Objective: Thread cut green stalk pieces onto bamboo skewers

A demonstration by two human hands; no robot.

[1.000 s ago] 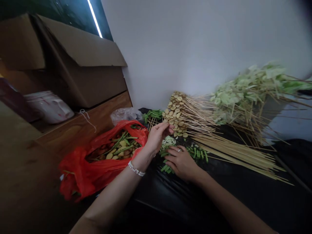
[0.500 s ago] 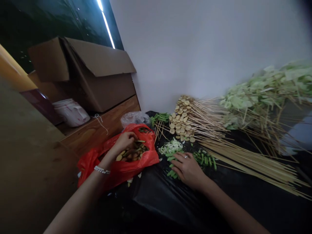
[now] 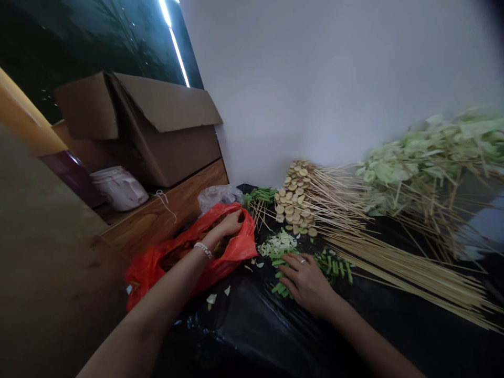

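Observation:
My left hand [image 3: 231, 222] reaches into the far end of a red plastic bag [image 3: 192, 226]. Its fingers are curled downward, and whatever they hold is hidden. My right hand [image 3: 309, 281] lies with fingers stretched over a pile of cut green vegetable pieces [image 3: 280, 289] on black plastic sheeting [image 3: 252, 315]. More green pieces [image 3: 334, 268] lie just right of that hand. Beyond its fingertips sits a small heap of chopped white bits [image 3: 279, 243].
Skewered potato slices [image 3: 295, 199] are stacked by the wall, beside skewered green vegetables [image 3: 260, 196]. Bare bamboo skewers [image 3: 413, 278] and skewered cabbage leaves [image 3: 425, 152] lie to the right. At left are a cardboard box [image 3: 177, 152] and a white tub [image 3: 120, 189].
My left hand has moved right and deeper, from over the bag's middle to its far end. The right hand stays over the green pieces. The whole view has shifted slightly.

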